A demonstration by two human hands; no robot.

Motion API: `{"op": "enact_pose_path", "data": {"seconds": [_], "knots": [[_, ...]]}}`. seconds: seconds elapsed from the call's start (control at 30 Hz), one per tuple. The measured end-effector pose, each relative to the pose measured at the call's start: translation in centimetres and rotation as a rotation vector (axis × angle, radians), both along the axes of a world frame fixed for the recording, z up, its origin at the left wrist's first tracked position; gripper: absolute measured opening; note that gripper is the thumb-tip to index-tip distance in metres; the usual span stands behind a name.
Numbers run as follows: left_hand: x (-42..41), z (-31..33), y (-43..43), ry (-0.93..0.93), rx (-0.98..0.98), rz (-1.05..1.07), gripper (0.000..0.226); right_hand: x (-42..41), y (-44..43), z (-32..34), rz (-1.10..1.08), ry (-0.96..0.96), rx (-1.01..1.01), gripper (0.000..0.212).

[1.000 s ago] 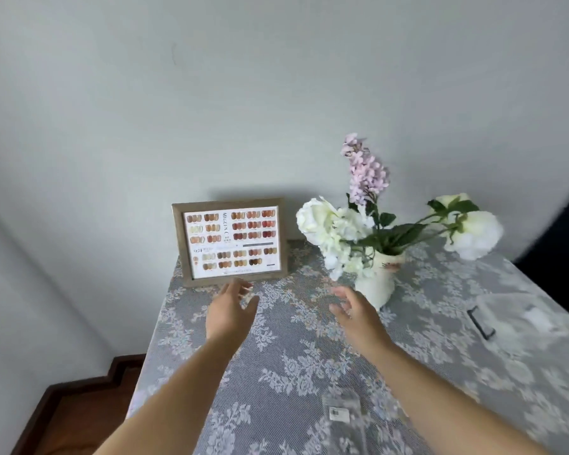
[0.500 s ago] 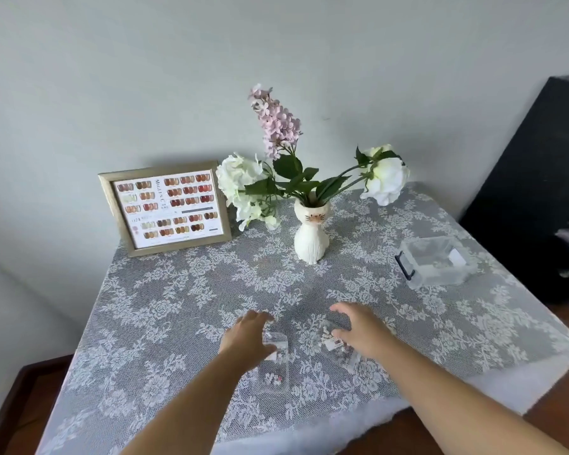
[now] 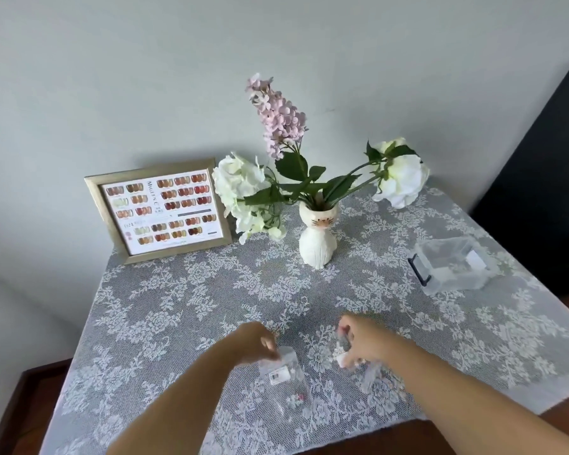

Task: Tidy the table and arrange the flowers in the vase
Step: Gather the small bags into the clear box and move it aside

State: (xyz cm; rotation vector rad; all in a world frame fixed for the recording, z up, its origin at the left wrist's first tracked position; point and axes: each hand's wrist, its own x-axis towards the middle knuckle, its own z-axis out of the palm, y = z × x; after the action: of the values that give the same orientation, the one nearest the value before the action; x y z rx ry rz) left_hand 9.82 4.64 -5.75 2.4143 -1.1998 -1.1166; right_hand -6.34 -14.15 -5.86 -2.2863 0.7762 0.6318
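Left hand (image 3: 252, 343): fingers pinched on clear packet (image 3: 281, 372) above tabletop (image 3: 178, 307).
Right hand (image 3: 363, 343): fingers clenched on second clear packet (image 3: 345, 356).

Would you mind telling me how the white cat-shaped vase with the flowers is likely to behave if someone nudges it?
The cat vase looks narrow with a small base, while its flowers spread wide and tall, so it probably tips easily. It seems ceramic, so likely rigid and breakable. The lace tablecloth beneath may snag rather than let it slide.
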Motion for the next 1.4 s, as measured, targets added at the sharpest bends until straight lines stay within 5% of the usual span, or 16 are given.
{"op": "enact_pose_path", "data": {"seconds": [0.13,0.3,0.6,0.8,1.07,1.4], "knots": [[1.1,1.5,0.2,0.153,-0.022,0.032,0.017,0.2,-1.2,1.2,-0.022,0.011,0.185,0.015],[0.5,3.1,-3.1,0.284,-0.216,0.231,0.013,0.6,-6.0,3.8,-0.196,-0.135,0.309,0.009],[-4.1,3.9,-12.5,0.340,-0.413,0.478,0.008,-3.3,-20.6,7.2,-0.158,-0.292,0.057,0.020],[-8.7,3.2,-18.6,0.305,-0.473,0.560,0.006,-5.2,-27.8,7.9,-0.118,-0.411,-0.065,0.010],[-12.1,2.6,-20.1,0.234,-0.464,0.705,0.006,-5.2,-28.3,4.8,0.167,-0.234,-0.191,0.013],[-11.8,3.3,-21.8,0.236,-0.493,0.702,0.003,-6.0,-28.9,3.0,0.155,-0.267,-0.165,0.029]]}}
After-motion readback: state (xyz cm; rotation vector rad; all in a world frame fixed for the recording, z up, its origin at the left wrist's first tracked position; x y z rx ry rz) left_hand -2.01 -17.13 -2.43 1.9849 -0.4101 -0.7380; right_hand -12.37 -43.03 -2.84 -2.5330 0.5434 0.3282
